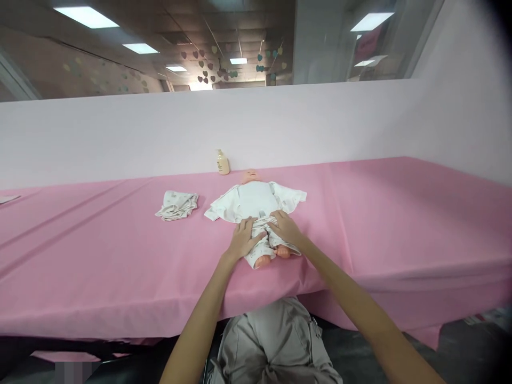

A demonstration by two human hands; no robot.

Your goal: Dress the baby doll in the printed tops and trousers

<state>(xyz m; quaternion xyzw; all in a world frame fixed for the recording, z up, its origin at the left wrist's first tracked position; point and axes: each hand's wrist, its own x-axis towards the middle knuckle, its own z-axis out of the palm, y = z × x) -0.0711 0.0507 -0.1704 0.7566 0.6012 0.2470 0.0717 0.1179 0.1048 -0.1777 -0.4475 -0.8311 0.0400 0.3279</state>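
Observation:
A baby doll (250,175) lies on its back, feet toward me, in a white shirt (258,198) with the sleeves spread to the sides. Pale patterned trousers (261,248) cover its legs, and both feet stick out of the cuffs. At the waistband's left side, my left hand (243,240) has its fingers curled over the fabric and its thumb across the front. My right hand (286,228) grips the waistband on the other side in the same way. The fingertips are partly hidden in the cloth.
A pink cloth (120,261) with a few creases covers the table. Left of the doll lies a folded patterned cloth (178,205). A pump bottle (223,162) stands by the white wall (160,138) at the back. The table's front edge is close to my lap.

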